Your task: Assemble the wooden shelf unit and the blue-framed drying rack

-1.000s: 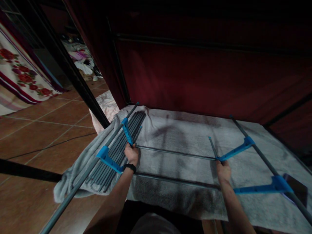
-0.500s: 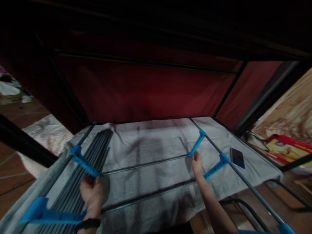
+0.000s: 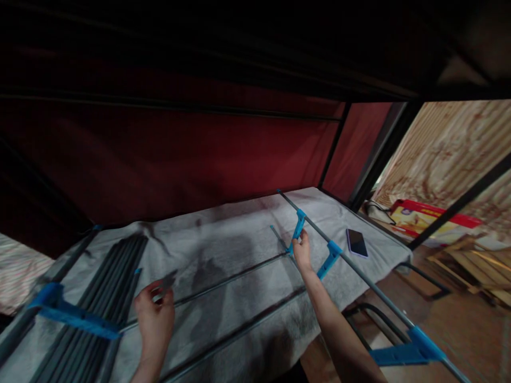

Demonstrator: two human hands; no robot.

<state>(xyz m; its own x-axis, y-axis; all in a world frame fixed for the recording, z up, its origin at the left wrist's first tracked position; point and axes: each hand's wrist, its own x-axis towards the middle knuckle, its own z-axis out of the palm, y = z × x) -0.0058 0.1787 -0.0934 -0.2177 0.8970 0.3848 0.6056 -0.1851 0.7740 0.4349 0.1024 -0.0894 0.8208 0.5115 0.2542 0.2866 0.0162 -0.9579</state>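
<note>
Blue bracket (image 3: 298,225) in right hand (image 3: 302,254), forearm (image 3: 335,322) outstretched

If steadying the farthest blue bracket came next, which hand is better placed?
Probably the right hand: its fingers are right at that blue bracket. The left hand is across the blanket, nearer the bundled grey rods.

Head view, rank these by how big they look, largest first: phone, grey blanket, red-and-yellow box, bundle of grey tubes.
1. Grey blanket
2. Bundle of grey tubes, lying nearer the camera than the box
3. Red-and-yellow box, partly hidden
4. Phone
</note>
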